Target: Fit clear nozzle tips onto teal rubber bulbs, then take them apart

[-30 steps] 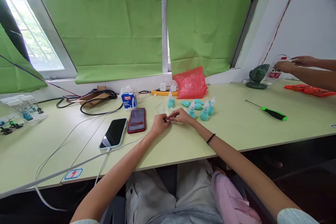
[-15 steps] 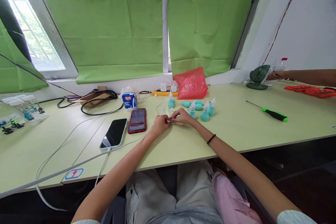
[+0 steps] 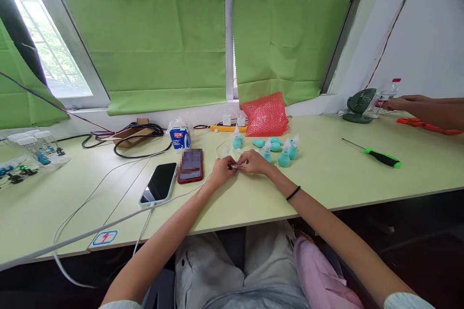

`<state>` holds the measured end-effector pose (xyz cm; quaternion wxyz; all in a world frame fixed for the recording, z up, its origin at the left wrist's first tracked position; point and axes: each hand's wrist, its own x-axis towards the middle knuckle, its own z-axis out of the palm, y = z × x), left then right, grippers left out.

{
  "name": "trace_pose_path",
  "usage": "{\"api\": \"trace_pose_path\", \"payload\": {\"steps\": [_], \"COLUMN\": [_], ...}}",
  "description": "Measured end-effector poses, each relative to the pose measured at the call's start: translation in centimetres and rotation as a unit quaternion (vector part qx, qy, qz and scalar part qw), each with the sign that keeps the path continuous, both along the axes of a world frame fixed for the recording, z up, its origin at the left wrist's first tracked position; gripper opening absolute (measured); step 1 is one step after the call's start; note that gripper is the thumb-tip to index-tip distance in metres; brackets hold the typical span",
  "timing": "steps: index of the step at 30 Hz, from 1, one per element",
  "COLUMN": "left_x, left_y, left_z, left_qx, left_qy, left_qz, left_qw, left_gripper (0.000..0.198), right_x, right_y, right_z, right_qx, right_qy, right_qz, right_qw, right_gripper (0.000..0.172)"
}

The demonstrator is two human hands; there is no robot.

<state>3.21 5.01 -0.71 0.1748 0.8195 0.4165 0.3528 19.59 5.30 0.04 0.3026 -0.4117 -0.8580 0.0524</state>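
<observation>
My left hand (image 3: 224, 169) and my right hand (image 3: 253, 162) meet over the table, fingertips pinched together. Between them is a small pale piece (image 3: 235, 166), mostly hidden by the fingers, so its kind does not show. Just beyond my right hand stand teal squeeze bulbs with clear pointed tips, one of them a teal bulb (image 3: 284, 155) close to the wrist. Another tipped bulb (image 3: 237, 140) is upright behind the fingers. Several teal bulbs without tips (image 3: 275, 147) lie on their sides, and small clear pieces (image 3: 226, 149) are scattered near my left hand.
Left of my hands lie a red-cased phone (image 3: 190, 166) and a phone on a white cable (image 3: 158, 183). Behind are a milk carton (image 3: 180, 138), a power strip (image 3: 228, 128) and red bubble wrap (image 3: 268, 115). To the right are a screwdriver (image 3: 380, 156), a fan (image 3: 358, 106) and another person's hand (image 3: 396, 104).
My hands stay pinched together, with small finger shifts. At the right, the other person's arms have reached further in, with a hand at the bottle. The view has shifted slightly.
</observation>
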Motion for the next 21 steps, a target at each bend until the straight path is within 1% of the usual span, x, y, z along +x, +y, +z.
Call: {"api": "trace_pose_path", "payload": {"steps": [1,3,7,21], "left_x": [0.01,0.02,0.02,0.09], "left_y": [0.01,0.04,0.10,-0.21], "left_z": [0.01,0.01,0.02,0.23], "left_qx": [0.000,0.000,-0.008,-0.019], "left_qy": [0.000,0.003,0.003,0.004], "left_qz": [0.002,0.007,0.010,0.013], "left_qw": [1.000,1.000,1.000,1.000], "left_gripper": [0.012,0.012,0.012,0.021], "right_x": [-0.03,-0.06,0.06,-0.68], "right_y": [-0.05,-0.03,0.26,0.18], "right_z": [0.01,-0.05,-0.29,-0.29], "right_qx": [0.015,0.019,-0.010,-0.056], "right_qy": [-0.004,0.007,0.039,0.065], "right_qz": [-0.005,-0.015,-0.024,-0.018], "right_qw": [1.000,1.000,0.999,0.996], "right_gripper": [0.015,0.015,0.013,0.006]}}
